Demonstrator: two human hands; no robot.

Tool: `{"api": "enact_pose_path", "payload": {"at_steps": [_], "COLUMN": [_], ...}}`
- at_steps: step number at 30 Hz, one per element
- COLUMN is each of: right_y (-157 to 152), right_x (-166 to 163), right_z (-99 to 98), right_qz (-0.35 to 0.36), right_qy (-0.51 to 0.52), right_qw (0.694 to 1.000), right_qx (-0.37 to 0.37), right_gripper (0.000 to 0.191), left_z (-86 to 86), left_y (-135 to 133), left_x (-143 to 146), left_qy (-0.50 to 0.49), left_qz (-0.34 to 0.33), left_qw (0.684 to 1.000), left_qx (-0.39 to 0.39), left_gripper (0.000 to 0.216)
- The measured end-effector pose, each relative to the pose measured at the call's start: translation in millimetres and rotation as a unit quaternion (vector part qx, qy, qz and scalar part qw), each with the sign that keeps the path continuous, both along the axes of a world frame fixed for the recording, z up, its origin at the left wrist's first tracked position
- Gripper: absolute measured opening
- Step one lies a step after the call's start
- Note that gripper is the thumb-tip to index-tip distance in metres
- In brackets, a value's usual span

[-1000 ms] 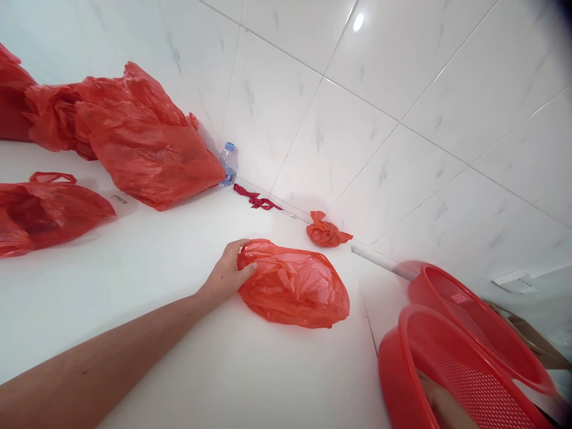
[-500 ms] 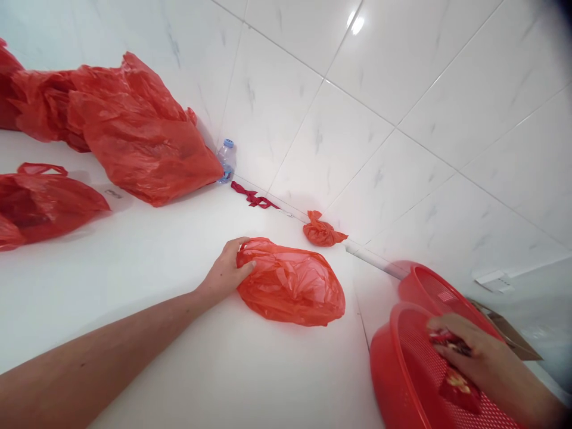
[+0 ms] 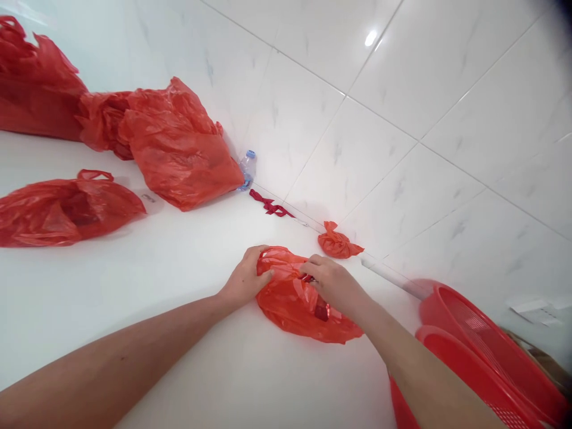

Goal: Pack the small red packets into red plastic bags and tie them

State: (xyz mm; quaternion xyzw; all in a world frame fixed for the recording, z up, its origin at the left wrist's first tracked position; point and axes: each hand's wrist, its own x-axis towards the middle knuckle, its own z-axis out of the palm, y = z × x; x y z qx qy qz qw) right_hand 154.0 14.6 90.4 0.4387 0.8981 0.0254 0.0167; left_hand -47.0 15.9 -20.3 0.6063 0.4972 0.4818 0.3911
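Observation:
An orange-red plastic bag [image 3: 286,310] lies on the white table with its mouth turned up. My left hand [image 3: 246,274] pinches the bag's left rim between thumb and fingers. Over the bag's mouth, my right hand [image 3: 333,283] is closed on a small red item [image 3: 322,311] with a shiny part, which hangs down inside the bag; its exact kind cannot be made out. Part of the item is hidden by my fingers. Just behind the bag sits a small knotted orange-red bag [image 3: 339,244].
Two red perforated plastic baskets [image 3: 440,333] stand at the right. A water bottle [image 3: 248,170] and a dark red ribbon [image 3: 271,205] lie along the tiled wall [image 3: 313,131]. Filled red plastic bags [image 3: 179,149] stand at the back left, another bag [image 3: 75,208] before them.
My right hand has moved left from the basket to the bag's mouth, carrying the small red item. My left hand still grips the bag's rim. The view has shifted slightly.

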Motion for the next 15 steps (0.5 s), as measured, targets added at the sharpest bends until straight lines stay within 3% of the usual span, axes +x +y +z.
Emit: {"api": "enact_pose_path", "payload": {"at_steps": [3, 6, 8, 15], "right_y": [6, 6, 1, -51], "right_x": [-5, 4, 15, 62], "right_z": [-17.3, -21.9, -16.5, 25.8], "right_qz": [0.032, 0.041, 0.018, -0.114], "right_qy": [-0.03, -0.015, 0.009, 0.017], "right_qw": [0.999, 0.998, 0.999, 0.993], "right_qx": [-0.015, -0.039, -0.034, -0.01], "right_gripper": [0.037, 0.053, 0.058, 0.039], "left_z": [1.0, 1.4, 1.0, -0.6], "left_y": [0, 0, 0, 1], "left_x": [0, 0, 0, -1], "left_qy": [0.003, 0.003, 0.004, 0.01], "left_qz": [-0.005, -0.005, -0.007, -0.009], "left_qw": [1.0, 1.0, 1.0, 1.0], "left_qx": [0.002, 0.007, 0.002, 0.002], "left_gripper": [0.049, 0.049, 0.049, 0.05]}}
